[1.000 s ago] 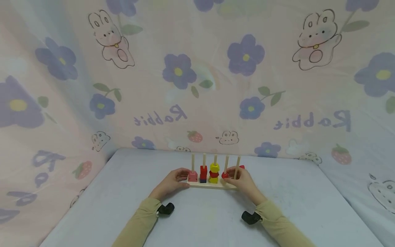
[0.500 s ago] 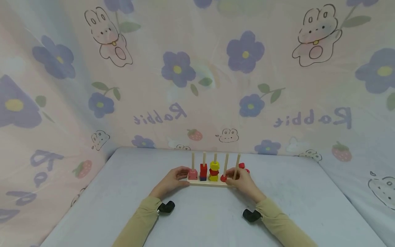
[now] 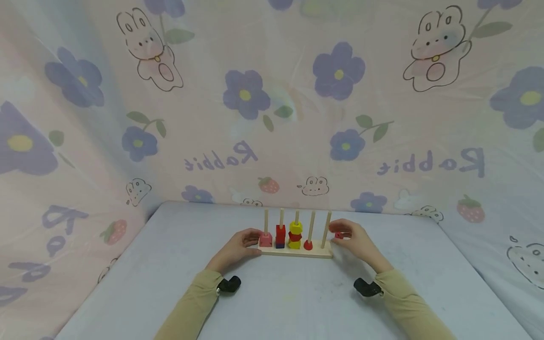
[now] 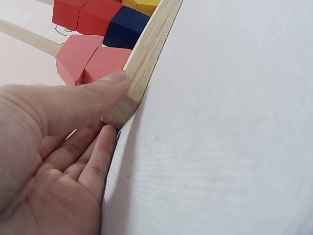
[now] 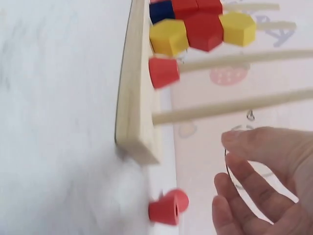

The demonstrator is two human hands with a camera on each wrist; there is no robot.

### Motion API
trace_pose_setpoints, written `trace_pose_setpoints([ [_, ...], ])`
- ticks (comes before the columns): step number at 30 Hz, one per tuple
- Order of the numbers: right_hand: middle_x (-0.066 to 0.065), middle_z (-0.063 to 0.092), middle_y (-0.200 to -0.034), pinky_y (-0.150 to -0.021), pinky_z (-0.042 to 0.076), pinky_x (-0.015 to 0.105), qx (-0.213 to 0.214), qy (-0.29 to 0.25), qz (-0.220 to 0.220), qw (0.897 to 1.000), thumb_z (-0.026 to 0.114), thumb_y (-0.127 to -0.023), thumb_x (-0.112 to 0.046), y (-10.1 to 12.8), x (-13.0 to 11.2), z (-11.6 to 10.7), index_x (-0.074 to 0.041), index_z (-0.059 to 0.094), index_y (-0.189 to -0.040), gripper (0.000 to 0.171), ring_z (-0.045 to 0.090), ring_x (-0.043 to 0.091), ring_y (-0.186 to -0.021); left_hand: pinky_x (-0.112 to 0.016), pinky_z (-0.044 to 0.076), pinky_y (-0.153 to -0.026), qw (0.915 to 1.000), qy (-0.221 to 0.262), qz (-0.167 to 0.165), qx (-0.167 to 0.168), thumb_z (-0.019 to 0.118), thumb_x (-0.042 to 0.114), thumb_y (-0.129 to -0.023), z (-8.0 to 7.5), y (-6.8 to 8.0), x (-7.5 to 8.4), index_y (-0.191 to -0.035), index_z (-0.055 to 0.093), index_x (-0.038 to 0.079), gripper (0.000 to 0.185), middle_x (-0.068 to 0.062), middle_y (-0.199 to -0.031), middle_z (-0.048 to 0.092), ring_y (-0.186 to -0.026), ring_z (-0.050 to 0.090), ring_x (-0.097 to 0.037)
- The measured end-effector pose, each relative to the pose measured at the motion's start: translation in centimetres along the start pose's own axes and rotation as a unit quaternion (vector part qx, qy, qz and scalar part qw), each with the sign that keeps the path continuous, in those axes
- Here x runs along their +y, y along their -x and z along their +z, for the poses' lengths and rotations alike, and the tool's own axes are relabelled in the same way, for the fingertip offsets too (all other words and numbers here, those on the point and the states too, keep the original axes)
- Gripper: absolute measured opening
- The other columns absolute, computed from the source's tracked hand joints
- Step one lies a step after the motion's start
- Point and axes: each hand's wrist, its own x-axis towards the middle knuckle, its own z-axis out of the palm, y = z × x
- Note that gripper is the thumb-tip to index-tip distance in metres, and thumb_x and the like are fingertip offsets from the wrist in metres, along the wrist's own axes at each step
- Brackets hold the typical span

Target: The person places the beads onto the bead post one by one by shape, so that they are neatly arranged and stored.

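Note:
A wooden peg stacker (image 3: 295,253) stands on the table with a row of upright pegs. My left hand (image 3: 236,249) grips its left end, the thumb (image 4: 110,85) along the front edge and fingers around the end. Pink blocks (image 4: 93,61) sit on the leftmost peg. Beside them is a peg of red blocks over a dark blue block (image 4: 126,27). Yellow and red hexagonal beads (image 5: 203,32) fill the middle peg. A red tapered bead (image 5: 164,72) rests at the foot of the fourth peg; the rightmost peg (image 5: 230,107) is bare. My right hand (image 3: 356,240) hovers past that peg, fingers loosely bent, holding nothing.
Loose red beads (image 5: 165,210) lie on the table just off the stacker's right end, partly behind my right fingers in the head view. A white cloth (image 3: 280,302) covers the table, and a patterned curtain (image 3: 293,141) hangs behind it.
The red tapered bead has gone down its peg to the base and my right hand has let go of it. That hand has moved right, off the stacker; my left hand stays put.

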Motion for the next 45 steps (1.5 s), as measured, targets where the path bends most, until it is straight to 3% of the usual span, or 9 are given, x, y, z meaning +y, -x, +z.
trace_pose_setpoints([
  [6, 0.019, 0.064, -0.111, -0.087, 0.05, 0.053, 0.018, 0.058, 0.021, 0.998, 0.071, -0.084, -0.001, 0.4, 1.6, -1.6, 0.002, 0.061, -0.116, 0.034, 0.06, 0.038, -0.103, -0.042, 0.042, -0.103, 1.0, 0.003, 0.004, 0.006, 0.071, -0.005, -0.082, -0.1, 0.2, 0.4, -0.131, 0.049, -0.002, 0.054, -0.018, -0.131, 0.052, -0.121, 0.051, -0.034],
  [14, 0.021, 0.062, -0.112, -0.085, 0.052, 0.051, 0.015, 0.091, 0.042, 0.995, 0.071, -0.083, -0.001, 0.4, 3.0, -2.3, 0.005, 0.059, -0.118, 0.037, 0.06, 0.039, -0.101, -0.045, 0.041, -0.103, 1.0, 0.004, 0.007, -0.004, 0.069, -0.007, -0.083, -0.2, 1.1, 3.2, -0.13, 0.048, -0.006, 0.052, -0.023, -0.131, 0.051, -0.121, 0.05, -0.038],
  [18, 0.021, 0.063, -0.109, -0.083, 0.053, 0.049, 0.008, 0.105, 0.035, 0.994, 0.073, -0.081, 0.0, -0.1, 3.6, -2.2, 0.005, 0.06, -0.116, 0.037, 0.062, 0.036, -0.096, -0.046, 0.04, -0.104, 0.9999, 0.009, 0.008, -0.005, 0.069, -0.007, -0.082, -0.2, 1.3, 3.5, -0.13, 0.048, -0.007, 0.052, -0.023, -0.131, 0.051, -0.121, 0.05, -0.038],
  [28, 0.019, 0.064, -0.1, -0.071, 0.057, 0.037, -0.018, 0.104, 0.046, 0.993, 0.075, -0.076, 0.003, -1.0, 3.9, -1.5, 0.007, 0.062, -0.112, 0.038, 0.064, 0.03, -0.085, -0.049, 0.039, -0.104, 0.9998, 0.015, 0.012, -0.006, 0.069, -0.008, -0.082, 0.1, 1.2, 3.2, -0.129, 0.049, -0.007, 0.051, -0.024, -0.128, 0.052, -0.12, 0.05, -0.039],
  [36, 0.012, 0.066, -0.095, -0.068, 0.054, 0.032, -0.021, 0.138, 0.067, 0.988, 0.073, -0.075, 0.006, -1.2, 4.0, -1.1, 0.003, 0.068, -0.106, 0.031, 0.062, 0.023, -0.08, -0.049, 0.039, -0.104, 0.9997, 0.02, 0.009, -0.01, 0.068, -0.008, -0.082, 0.2, 1.1, 3.2, -0.129, 0.048, -0.007, 0.051, -0.024, -0.129, 0.051, -0.121, 0.049, -0.04],
  [43, 0.012, 0.067, -0.094, -0.071, 0.054, 0.035, -0.015, 0.146, 0.061, 0.987, 0.073, -0.076, 0.005, -0.9, 3.5, -1.1, 0.004, 0.068, -0.103, 0.028, 0.063, 0.024, -0.082, -0.041, 0.041, -0.104, 0.9998, 0.014, 0.01, -0.006, 0.073, -0.003, -0.081, -0.1, -0.1, 0.3, -0.131, 0.049, -0.003, 0.055, -0.018, -0.13, 0.053, -0.121, 0.051, -0.033],
  [45, 0.01, 0.067, -0.093, -0.071, 0.055, 0.034, -0.013, 0.143, 0.059, 0.988, 0.073, -0.075, 0.006, -0.8, 3.5, -1.1, 0.004, 0.068, -0.102, 0.027, 0.063, 0.023, -0.081, -0.04, 0.042, -0.103, 0.9999, 0.009, 0.01, -0.005, 0.073, -0.002, -0.081, -0.1, 0.0, 0.4, -0.131, 0.049, -0.003, 0.055, -0.018, -0.13, 0.053, -0.12, 0.052, -0.032],
])
